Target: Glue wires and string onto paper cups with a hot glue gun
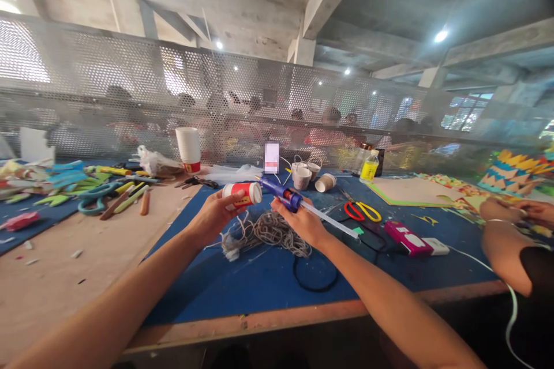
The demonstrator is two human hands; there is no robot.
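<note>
My left hand (pixel 213 214) is closed around a red and white paper cup (pixel 243 195), which lies tilted on its side with its end toward the right. In my right hand (pixel 298 220) I grip a blue glue gun (pixel 283 194). A long clear glue stick (pixel 331 221) sticks out of its back. The gun's nozzle points at the cup's right end; whether they touch I cannot tell. Under both hands a tangled heap of grey cord (pixel 277 233) lies on the blue mat (pixel 203 288).
Cord-wrapped cups (pixel 302 176) and a stack of paper cups (pixel 188 147) stand behind. Scissors (pixel 362 211), a magenta box (pixel 407 238) and a yellow-labelled bottle (pixel 369 167) are on the right. A co-worker's hands (pixel 504 210) are at far right. Blue-handled scissors (pixel 93 199) lie left. A perforated metal screen (pixel 259 104) borders the table.
</note>
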